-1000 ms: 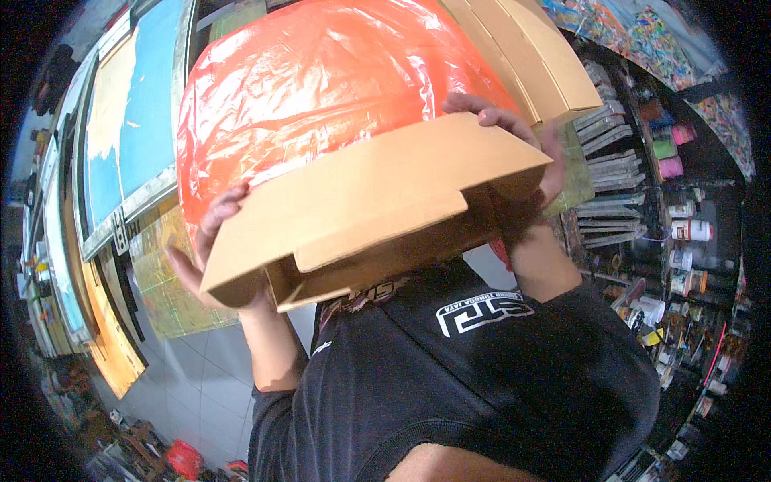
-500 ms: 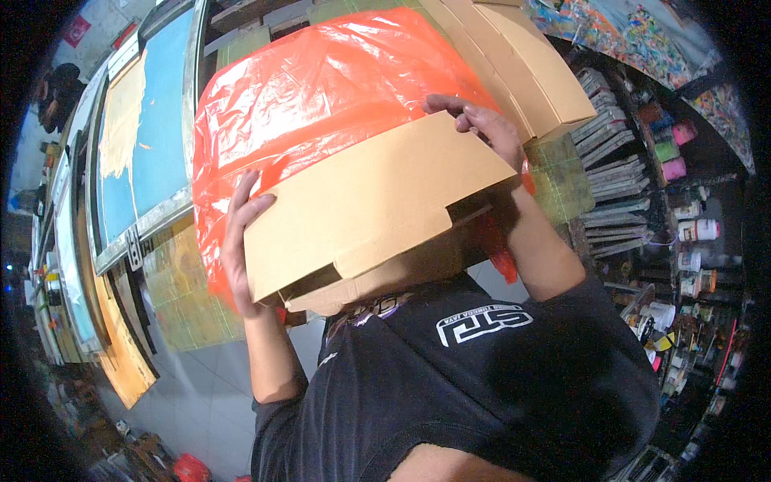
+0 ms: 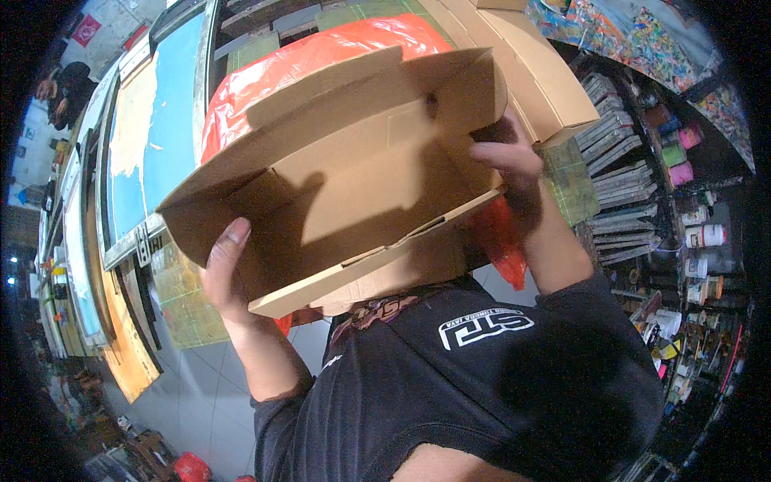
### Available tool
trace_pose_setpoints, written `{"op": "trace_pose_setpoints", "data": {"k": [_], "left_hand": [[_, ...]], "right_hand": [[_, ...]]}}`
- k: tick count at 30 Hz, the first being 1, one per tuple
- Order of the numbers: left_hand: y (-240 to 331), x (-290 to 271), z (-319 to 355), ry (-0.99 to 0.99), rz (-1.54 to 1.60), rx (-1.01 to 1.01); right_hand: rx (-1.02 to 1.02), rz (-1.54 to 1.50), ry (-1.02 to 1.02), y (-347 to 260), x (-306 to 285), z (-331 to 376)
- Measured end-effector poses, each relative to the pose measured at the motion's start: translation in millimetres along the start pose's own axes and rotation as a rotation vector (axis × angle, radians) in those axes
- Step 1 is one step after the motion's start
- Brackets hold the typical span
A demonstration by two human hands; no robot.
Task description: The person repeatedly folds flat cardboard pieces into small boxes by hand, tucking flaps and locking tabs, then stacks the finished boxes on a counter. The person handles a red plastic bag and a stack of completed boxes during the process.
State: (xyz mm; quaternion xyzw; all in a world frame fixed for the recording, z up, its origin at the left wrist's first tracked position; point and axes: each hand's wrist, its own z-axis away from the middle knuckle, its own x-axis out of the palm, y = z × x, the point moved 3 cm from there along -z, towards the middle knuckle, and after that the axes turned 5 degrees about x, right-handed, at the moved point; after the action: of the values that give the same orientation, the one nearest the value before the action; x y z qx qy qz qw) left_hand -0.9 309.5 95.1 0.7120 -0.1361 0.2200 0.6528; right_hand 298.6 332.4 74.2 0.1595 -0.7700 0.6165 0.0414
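Open cardboard box (image 3: 353, 193) held up in front of the chest, tipped so the inside faces the camera. Left hand (image 3: 229, 277) clamped on the lower left corner, thumb up along the inner wall. Right hand (image 3: 514, 161) closed on the right end wall, fingers curled over the edge into the box. Orange plastic bag (image 3: 305, 64) bulging right behind the box, touching its back; a strip of it hanging down by the right forearm too.

For doing this well, probably: keep both grips out at opposite ends so the thin card doesn't twist, keep the loose flap (image 3: 321, 88) on top from folding in, and mind the bag snagging on the edges.

Hard to make out: what's inside the bag, and whether the bag rests on the box or on something behind. Left fingers hidden under the box. Second box (image 3: 530, 72) at upper right cut off by the frame. Shelves (image 3: 634, 185) with jars and stacked sheets at right, too small to tell apart. Blue boards (image 3: 161, 136) at left, bent by the lens.
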Motion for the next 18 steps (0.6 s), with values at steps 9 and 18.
{"op": "trace_pose_setpoints", "data": {"k": [9, 18], "left_hand": [[-8.7, -9.0, -7.9, -0.001, -0.198, 0.048], [-11.9, -22.4, -23.5, 0.012, -0.2, 0.012]], "right_hand": [[0.168, 0.716, 0.039, -3.4, -11.6, -28.6], [0.315, 0.363, -0.055, -3.4, -6.6, -47.5]]}}
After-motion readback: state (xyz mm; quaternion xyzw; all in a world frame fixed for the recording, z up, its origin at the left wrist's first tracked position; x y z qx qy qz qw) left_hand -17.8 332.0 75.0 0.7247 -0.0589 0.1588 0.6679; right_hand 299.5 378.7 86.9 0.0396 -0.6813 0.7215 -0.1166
